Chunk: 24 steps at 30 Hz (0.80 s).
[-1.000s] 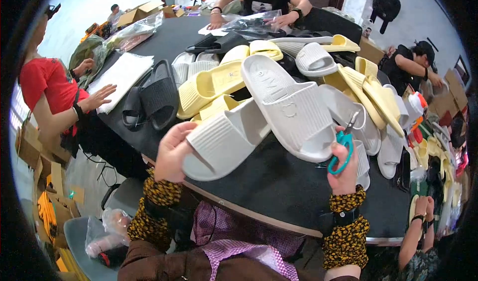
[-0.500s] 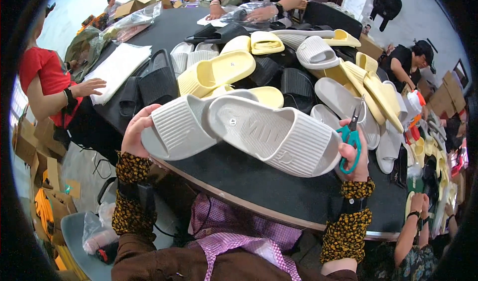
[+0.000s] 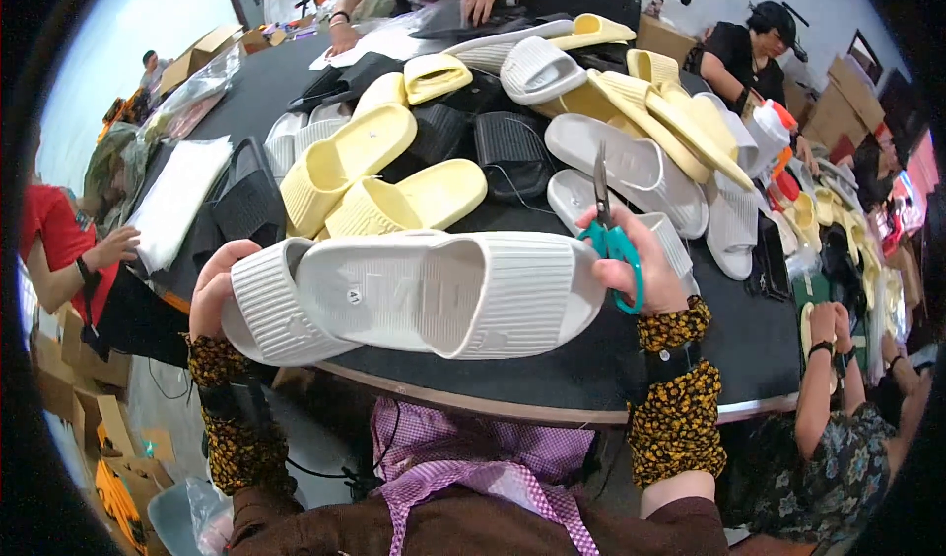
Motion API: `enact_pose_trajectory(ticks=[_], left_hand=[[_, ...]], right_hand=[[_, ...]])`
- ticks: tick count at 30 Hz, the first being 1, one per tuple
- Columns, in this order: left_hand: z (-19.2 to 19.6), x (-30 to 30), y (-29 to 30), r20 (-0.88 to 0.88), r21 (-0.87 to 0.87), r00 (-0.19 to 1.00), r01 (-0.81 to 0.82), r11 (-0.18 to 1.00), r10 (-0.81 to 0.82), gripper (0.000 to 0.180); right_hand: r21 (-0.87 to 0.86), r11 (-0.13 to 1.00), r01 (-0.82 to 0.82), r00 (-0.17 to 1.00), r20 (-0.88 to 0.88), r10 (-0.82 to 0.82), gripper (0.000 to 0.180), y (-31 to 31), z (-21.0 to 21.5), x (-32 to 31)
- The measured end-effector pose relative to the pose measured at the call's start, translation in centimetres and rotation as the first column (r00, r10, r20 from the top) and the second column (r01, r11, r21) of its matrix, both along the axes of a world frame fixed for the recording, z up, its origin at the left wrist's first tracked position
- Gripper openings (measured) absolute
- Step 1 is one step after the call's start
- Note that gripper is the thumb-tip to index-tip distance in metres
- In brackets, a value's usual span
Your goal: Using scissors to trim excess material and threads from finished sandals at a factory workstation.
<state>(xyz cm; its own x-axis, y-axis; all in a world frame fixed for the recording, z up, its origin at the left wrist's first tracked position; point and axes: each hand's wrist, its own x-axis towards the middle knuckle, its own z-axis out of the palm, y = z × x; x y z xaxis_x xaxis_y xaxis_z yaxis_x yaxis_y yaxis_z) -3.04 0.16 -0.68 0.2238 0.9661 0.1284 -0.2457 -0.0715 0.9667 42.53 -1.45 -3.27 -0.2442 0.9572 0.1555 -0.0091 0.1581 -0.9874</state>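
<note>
I hold a pair of white ribbed slide sandals (image 3: 434, 295) sideways in front of me, soles up, one overlapping the other. My left hand (image 3: 219, 285) grips the left end of the pair. My right hand (image 3: 631, 265) presses against the right end while also holding green-handled scissors (image 3: 609, 231), blades pointing up. The pair hovers over the near edge of a round black table (image 3: 611, 379).
Yellow slides (image 3: 365, 176), black slides (image 3: 507, 147) and white slides (image 3: 631, 167) are heaped across the table. A person in red (image 3: 69, 260) stands at the left, another person's arm (image 3: 823, 379) at the right, others at the far side. Cardboard boxes (image 3: 89, 428) sit on the floor.
The white pair has turned level and come closer to me. My right hand with the scissors has moved in to touch the pair's right end.
</note>
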Motion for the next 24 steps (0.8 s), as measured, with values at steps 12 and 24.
enact_pose_trajectory(ticks=[12, 24], left_hand=[[-0.1, 2.3, 0.5, -0.147, -0.202, 0.971, 0.159, 0.966, -0.191, 0.039], [-1.7, 2.8, 1.0, 0.042, -0.144, 0.993, 0.112, 0.983, -0.107, 0.038]], right_hand=[[0.009, 0.999, -0.031, 0.999, 0.011, 0.031, 0.048, 0.2, -0.3, -0.6], [-0.005, 0.998, -0.062, 0.972, -0.229, 0.059, 0.054, 0.4, -0.9, -0.5]])
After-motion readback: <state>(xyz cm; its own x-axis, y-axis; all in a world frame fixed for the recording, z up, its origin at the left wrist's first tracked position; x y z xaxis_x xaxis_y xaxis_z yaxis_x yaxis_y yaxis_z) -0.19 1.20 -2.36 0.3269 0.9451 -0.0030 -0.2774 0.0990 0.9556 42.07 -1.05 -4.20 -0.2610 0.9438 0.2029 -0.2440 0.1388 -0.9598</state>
